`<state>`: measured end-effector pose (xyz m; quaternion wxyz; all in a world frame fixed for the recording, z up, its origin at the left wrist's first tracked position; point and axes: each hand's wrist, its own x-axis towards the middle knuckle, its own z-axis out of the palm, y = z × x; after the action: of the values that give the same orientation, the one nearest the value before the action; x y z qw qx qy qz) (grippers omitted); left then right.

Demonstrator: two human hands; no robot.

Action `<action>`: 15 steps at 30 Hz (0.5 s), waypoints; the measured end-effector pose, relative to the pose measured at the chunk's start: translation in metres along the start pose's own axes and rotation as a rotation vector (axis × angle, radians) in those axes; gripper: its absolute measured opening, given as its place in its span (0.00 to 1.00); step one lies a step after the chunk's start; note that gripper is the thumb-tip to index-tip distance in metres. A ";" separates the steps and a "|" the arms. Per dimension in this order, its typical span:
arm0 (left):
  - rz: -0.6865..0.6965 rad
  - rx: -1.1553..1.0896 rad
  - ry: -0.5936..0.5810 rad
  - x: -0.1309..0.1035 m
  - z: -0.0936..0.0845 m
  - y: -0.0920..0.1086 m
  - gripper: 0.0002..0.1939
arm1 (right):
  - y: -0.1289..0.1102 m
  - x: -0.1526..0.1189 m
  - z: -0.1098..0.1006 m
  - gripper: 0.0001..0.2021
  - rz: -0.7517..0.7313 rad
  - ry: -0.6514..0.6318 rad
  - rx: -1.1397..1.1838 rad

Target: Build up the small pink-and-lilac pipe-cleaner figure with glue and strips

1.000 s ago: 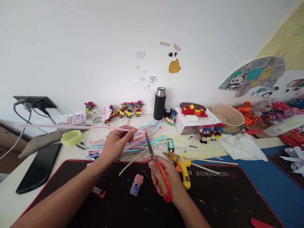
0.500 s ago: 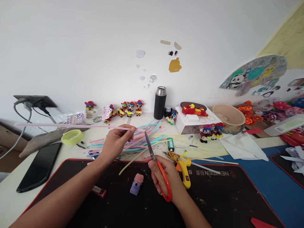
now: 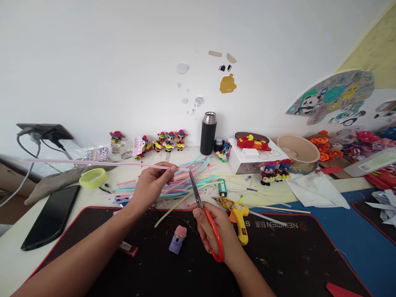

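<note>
My left hand (image 3: 154,181) pinches a long pink pipe cleaner (image 3: 93,163) close to its right end, and the rest stretches far out to the left. In my right hand (image 3: 213,227) is a pair of scissors (image 3: 213,231) with orange handles, blades pointing up. The blade tips meet the short pink end that sticks out past my left fingers. Below, on the black mat (image 3: 148,268), lies a small pink and purple fuzzy piece (image 3: 177,240). Behind both hands spreads a pile of pastel pipe cleaners (image 3: 185,177).
A yellow glue gun (image 3: 239,218) lies right of my right hand. A black phone (image 3: 51,218) and a green coil (image 3: 93,178) are at left. Along the wall stand a black flask (image 3: 208,134), several small fuzzy figures (image 3: 170,141), a white box (image 3: 256,156) and a beige bowl (image 3: 298,149).
Very little differs. Both hands, the pipe cleaner and the scissors hold nearly the same place, and the view has shifted very slightly.
</note>
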<state>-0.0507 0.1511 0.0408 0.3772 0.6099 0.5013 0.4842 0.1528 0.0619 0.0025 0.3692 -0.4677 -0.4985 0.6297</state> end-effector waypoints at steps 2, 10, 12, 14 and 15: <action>-0.004 0.002 0.001 0.000 0.000 0.000 0.18 | 0.000 0.000 0.000 0.34 0.005 0.004 0.004; -0.007 0.015 -0.003 0.000 -0.001 -0.001 0.18 | -0.003 -0.002 0.000 0.32 0.015 -0.004 0.001; -0.012 0.010 -0.005 0.000 -0.001 -0.001 0.17 | -0.004 -0.002 0.000 0.33 0.018 -0.003 -0.002; -0.017 0.001 -0.005 0.000 -0.001 -0.001 0.17 | -0.004 -0.002 0.001 0.33 0.024 0.003 -0.005; -0.019 -0.003 -0.003 0.000 -0.001 -0.001 0.17 | -0.004 -0.002 0.001 0.34 0.030 0.008 -0.007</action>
<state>-0.0520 0.1517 0.0404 0.3836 0.6052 0.5057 0.4805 0.1524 0.0608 0.0074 0.3601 -0.4791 -0.4921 0.6314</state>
